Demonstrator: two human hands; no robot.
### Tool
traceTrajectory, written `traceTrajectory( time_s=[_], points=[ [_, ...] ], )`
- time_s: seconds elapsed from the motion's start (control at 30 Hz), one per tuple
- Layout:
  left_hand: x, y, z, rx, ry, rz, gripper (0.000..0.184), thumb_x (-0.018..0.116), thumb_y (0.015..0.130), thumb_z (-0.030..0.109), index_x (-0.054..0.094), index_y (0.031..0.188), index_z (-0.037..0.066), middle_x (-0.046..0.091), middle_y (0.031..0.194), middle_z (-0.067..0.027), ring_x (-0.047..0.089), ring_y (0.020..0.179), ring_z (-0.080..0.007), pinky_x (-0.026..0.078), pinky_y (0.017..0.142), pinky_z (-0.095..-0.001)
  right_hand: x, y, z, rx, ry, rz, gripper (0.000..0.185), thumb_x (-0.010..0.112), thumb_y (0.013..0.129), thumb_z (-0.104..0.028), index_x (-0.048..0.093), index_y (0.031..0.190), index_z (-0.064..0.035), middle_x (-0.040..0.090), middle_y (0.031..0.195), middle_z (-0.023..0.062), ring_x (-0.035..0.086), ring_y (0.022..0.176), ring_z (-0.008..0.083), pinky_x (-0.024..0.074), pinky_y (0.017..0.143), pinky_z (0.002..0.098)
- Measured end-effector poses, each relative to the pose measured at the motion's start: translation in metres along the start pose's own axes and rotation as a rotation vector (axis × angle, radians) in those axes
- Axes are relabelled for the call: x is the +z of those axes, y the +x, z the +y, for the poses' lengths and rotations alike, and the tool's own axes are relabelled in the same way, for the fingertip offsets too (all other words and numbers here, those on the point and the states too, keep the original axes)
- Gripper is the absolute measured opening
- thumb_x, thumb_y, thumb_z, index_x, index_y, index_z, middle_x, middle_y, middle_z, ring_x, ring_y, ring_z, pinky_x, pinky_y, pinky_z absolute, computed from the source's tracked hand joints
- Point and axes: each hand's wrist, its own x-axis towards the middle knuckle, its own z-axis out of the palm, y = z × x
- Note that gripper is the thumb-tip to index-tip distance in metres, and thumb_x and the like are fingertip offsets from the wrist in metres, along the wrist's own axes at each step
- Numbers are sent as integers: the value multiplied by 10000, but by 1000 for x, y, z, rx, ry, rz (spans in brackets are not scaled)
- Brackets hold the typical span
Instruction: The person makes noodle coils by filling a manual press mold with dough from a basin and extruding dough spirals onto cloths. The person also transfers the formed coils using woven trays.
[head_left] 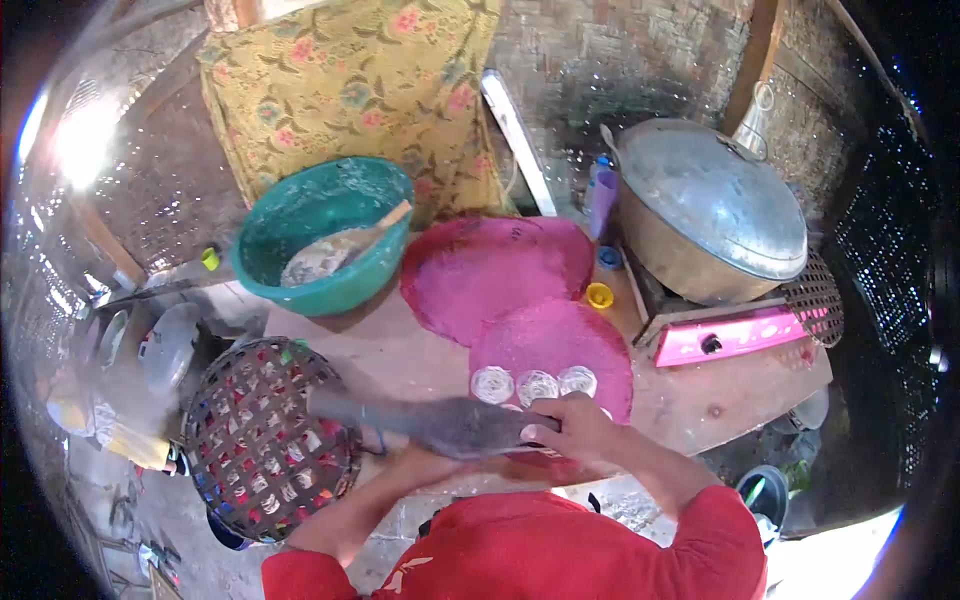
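Note:
A long dark tool (455, 425), perhaps a wooden press, is held slantwise over the table's front edge, its left part blurred. My right hand (578, 428) is closed around its right end. My left hand (425, 466) is beneath the tool's middle, with its fingers hidden behind it. Just past the tool, white coiled, thread-like rounds (538, 388) lie on the nearer pink round mat (550, 335); the tool and my right hand partly cover some of them.
On the table (390, 355) are a green basin (325, 290) with whitish dough and a wooden stick, a farther pink mat (500, 270), a yellow cup (599, 295), and a large lidded pot (700, 220) on a pink-fronted stove (735, 333). A woven round tray (270, 440) is at left.

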Motion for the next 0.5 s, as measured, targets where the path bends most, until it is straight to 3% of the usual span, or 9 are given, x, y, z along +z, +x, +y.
traceTrajectory(
  time_s=[0.07,0.1,0.17,0.2,0.23,0.27,0.3,0.4,0.5],
  points=[
    [-7,-5,4,111,87,-188,442,654,823,332,576,1057,-35,620,909,-113,593,821,-217,478,709,-309,-12,27,-5,-11,37,-35,368,527,890,-388,616,839,-35,575,627,178,572,555,335,431,550,409],
    [-8,-12,2,113,98,-179,442,654,823,332,576,1057,-35,620,909,-113,593,821,-217,478,709,-309,-16,36,-6,10,79,-85,390,508,900,-391,611,795,-29,561,610,176,561,537,330,414,533,415],
    [-15,-24,0,-454,-831,-537,287,603,861,264,583,923,-16,533,653,-29,519,577,-126,405,517,-241,9,77,32,-21,-13,-138,459,450,925,-408,578,741,-7,559,594,152,573,560,283,390,533,414],
    [-19,-26,7,-444,-818,-528,287,603,861,264,583,923,-16,533,653,-29,519,577,-126,405,517,-241,30,95,42,-59,230,-108,481,433,930,-418,570,732,-1,564,589,130,581,584,261,381,540,405],
    [-22,-28,18,-314,-1129,-743,211,569,875,220,561,858,10,461,601,4,448,525,-88,355,483,-220,41,110,40,-99,470,-83,502,415,936,-427,561,723,4,570,584,108,590,608,238,372,547,396],
    [-29,-28,24,-159,-1430,-958,170,535,889,176,539,793,36,390,548,38,376,473,-50,305,448,-199,37,119,21,-62,522,-184,501,389,946,-451,588,867,3,626,748,121,598,722,254,407,616,338],
    [-43,-25,21,-139,-1409,-949,170,535,889,176,539,793,36,390,548,38,376,473,-50,305,448,-199,29,128,-6,-341,388,-59,501,372,946,-468,559,999,-6,620,843,136,591,778,269,424,672,339],
    [-85,-2,8,-589,-1435,-1159,164,524,875,153,540,758,38,440,544,20,466,483,-76,355,454,-210,-11,143,-120,-1074,117,55,611,469,914,-457,361,1326,-19,518,1097,152,534,987,266,417,885,349],
    [-125,4,37,-454,-972,-900,139,565,864,173,551,875,35,474,574,0,489,488,-89,387,441,-227,-21,151,-189,-1269,143,-87,541,514,924,-308,322,1349,-33,502,1127,187,530,1021,271,408,913,351]
  ],
)
